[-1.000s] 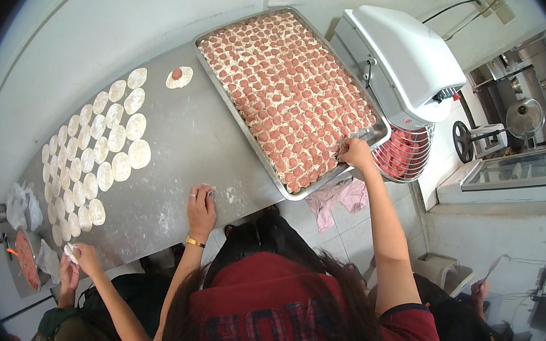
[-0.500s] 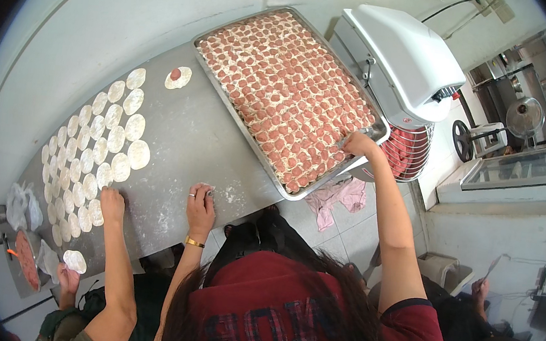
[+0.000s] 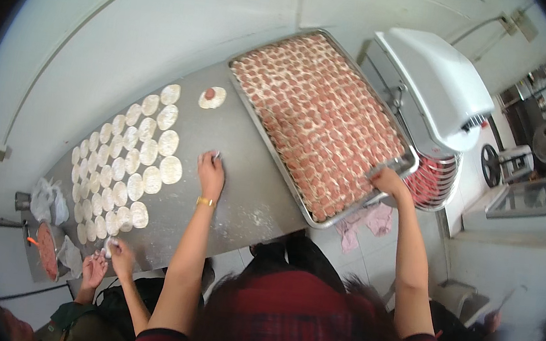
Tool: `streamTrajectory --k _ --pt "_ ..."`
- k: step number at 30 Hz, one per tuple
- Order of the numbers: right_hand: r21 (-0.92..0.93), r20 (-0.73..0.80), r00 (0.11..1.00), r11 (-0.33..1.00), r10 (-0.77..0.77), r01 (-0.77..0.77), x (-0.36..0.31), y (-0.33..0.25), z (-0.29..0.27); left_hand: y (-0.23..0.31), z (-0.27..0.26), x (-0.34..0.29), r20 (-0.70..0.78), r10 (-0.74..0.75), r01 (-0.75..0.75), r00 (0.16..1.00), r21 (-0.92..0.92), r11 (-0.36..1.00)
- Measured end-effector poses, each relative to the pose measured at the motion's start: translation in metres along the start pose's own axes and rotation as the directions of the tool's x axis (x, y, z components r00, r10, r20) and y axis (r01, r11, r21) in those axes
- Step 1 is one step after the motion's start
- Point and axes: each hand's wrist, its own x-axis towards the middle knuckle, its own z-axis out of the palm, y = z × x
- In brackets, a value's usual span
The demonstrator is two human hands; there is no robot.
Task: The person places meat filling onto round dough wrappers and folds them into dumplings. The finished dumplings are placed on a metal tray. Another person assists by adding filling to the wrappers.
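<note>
My left hand (image 3: 211, 172), with a gold band at its wrist, is over the grey table (image 3: 230, 196), between the rows of wrappers and the tray. Its fingers are curled, and a small pale bit shows at the fingertips, too small to name. At the near right corner of the metal tray (image 3: 263, 148) is my right hand (image 3: 388, 182), fingers pinched down beside the dumplings (image 3: 318, 119); whatever they hold is hidden. Packed rows of these small dumplings, pink filling showing, cover the tray. One round wrapper with a ball of filling (image 3: 211, 97) lies left of it.
Rows of round dough wrappers (image 3: 148, 151) cover the table's left part. Beyond them, a co-worker's hands (image 3: 107, 261) work at a whitish piece near a bowl of pink filling (image 3: 47, 251). A white mixer (image 3: 428, 87) with a wire guard stands close behind the tray's right side.
My left hand has moved forward over the table. My right hand stays at the tray corner. The co-worker's reaching hand has drawn back from the wrappers to their other hand. The view has shifted.
</note>
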Motion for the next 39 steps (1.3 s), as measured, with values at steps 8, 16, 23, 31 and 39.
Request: streamTrajectory --k 8,16,23,31,39 --pt "0.099 -0.162 0.987 0.995 0.018 -0.002 -0.027 0.018 0.001 -0.034 0.049 0.157 -0.016 -0.327 0.319 0.945 0.267 0.909" --pt "0.182 -0.181 0.976 0.979 0.122 -0.088 -0.029 -0.007 0.003 -0.046 0.074 0.180 -0.036 -0.319 0.314 0.947 0.317 0.895" --pt "0.033 -0.141 0.985 0.995 0.100 -0.096 -0.024 -0.023 0.016 -0.061 0.062 0.171 -0.061 -0.567 0.544 0.821 -0.219 0.810" --pt "0.133 -0.141 0.980 0.983 0.144 -0.125 -0.015 -0.009 0.015 -0.044 0.040 0.141 0.135 -0.744 0.539 0.655 -0.774 0.333" --pt "0.120 -0.121 0.989 0.990 0.089 -0.075 -0.022 -0.008 0.014 -0.060 0.053 0.140 0.152 -0.675 0.497 0.722 -0.792 0.353"
